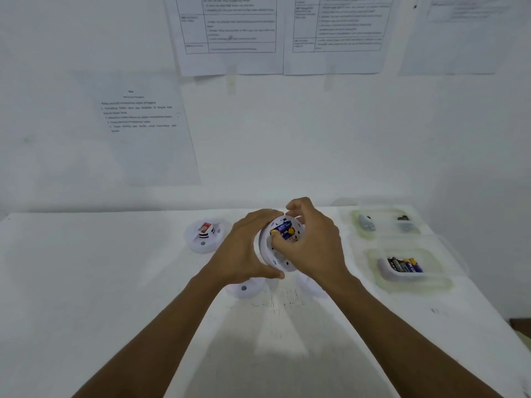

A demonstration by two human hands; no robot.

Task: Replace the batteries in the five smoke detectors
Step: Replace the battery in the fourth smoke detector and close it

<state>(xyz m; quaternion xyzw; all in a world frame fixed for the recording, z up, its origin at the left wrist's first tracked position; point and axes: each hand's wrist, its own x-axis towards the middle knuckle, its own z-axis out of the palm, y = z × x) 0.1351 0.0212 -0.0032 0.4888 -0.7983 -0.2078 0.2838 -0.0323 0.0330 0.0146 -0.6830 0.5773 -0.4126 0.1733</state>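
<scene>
Far left on the bench (86, 268), the left detector (205, 235) lay with a red-and-white cell (204, 227) on top. A low detector (244, 288) was partly hidden under the left forearm.

The left hand (244, 248) was curled round the rim of the held detector (275, 255), which was raised above the bench and tilted, open back toward the camera. A blue-and-yellow battery (283, 228) sat in its bay, pinched by the fingers of the right hand (313, 245).

Whether it was going in or coming out could not be told. Judged step: battery swap on this unit. The next move probably calls for firm seating on the contacts, then closing.

At right, a far tray (356, 215) held grey items. A near tray (444, 284) held spare batteries (405, 265).
</scene>
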